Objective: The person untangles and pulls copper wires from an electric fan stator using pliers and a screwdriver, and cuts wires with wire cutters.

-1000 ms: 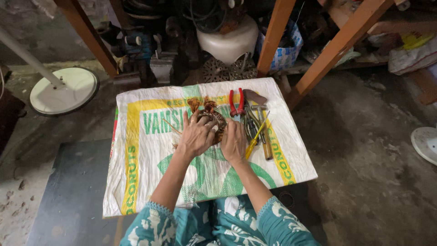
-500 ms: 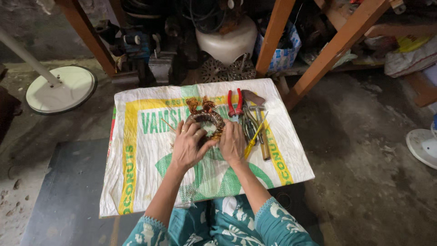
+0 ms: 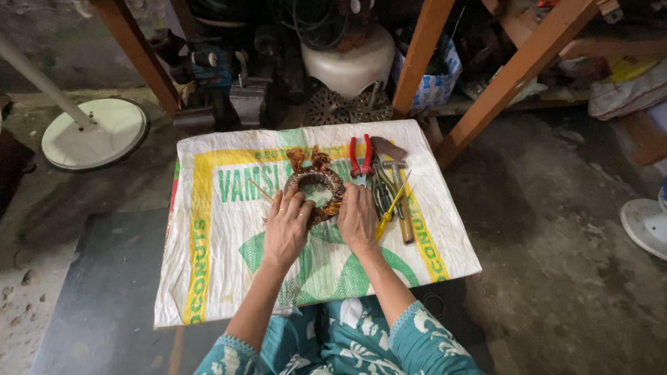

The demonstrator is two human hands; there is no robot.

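A blue and white bag sits on the floor between the slanting wooden legs at the top of the view; what it holds cannot be made out. Beside it stands a white rounded housing over a metal grille.

The work lies on a white woven sack with yellow and green print, spread flat over a dark slab on a dusty concrete floor. A round white fan base with its pole stands at the left.

The copper-wound ring lies flat in the upper middle of the sack, its open centre facing up, so it has no long axis; loose copper ends stick out at its far edge. The left hand rests on the ring's near left rim with fingers curled onto the winding. The right hand presses the right rim, fingers bent over it. Just right of the ring lie red-handled pliers, a hammer and a yellow-handled screwdriver, handles pointing roughly toward the person.
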